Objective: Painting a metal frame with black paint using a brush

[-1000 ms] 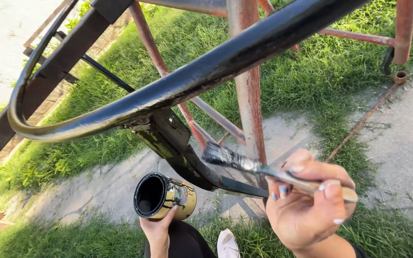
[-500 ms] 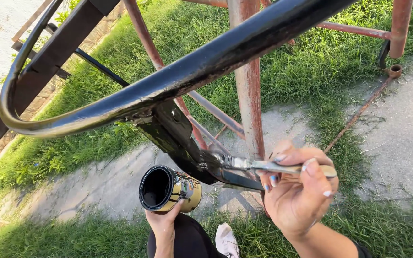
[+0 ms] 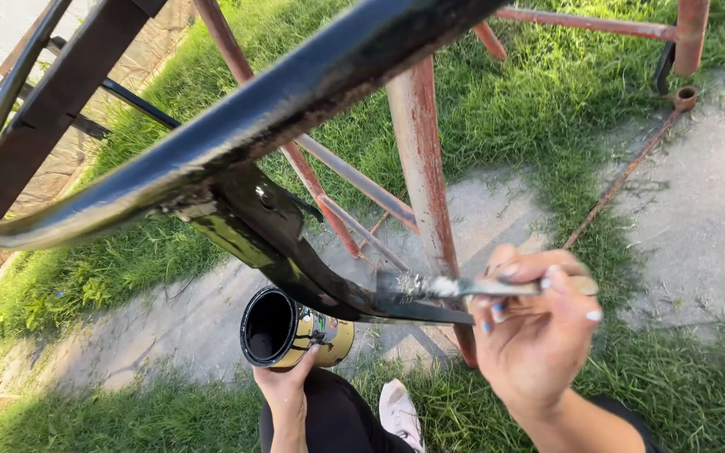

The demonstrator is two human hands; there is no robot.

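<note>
My right hand (image 3: 534,331) grips a paintbrush (image 3: 463,288) by its wooden handle. Its black bristles press against the black-painted flat bar (image 3: 295,260) of a metal frame. My left hand (image 3: 283,386) holds a yellow paint can (image 3: 291,329) from below, tilted so its black inside faces me. The can sits just under the bar. A curved black tube (image 3: 237,126) runs across the upper view, joined to the bar.
Rusty red frame legs (image 3: 421,176) and thin braces stand over a cracked concrete path (image 3: 698,218) bordered by grass. A thin rusty rod (image 3: 631,172) lies on the concrete at the right. My white shoe (image 3: 400,411) shows at the bottom. A dark beam (image 3: 60,101) crosses upper left.
My right hand dropped lower with the brush, bringing the bristles onto the lower end of the flat bar. The can stayed under the bar. My view moved closer.
</note>
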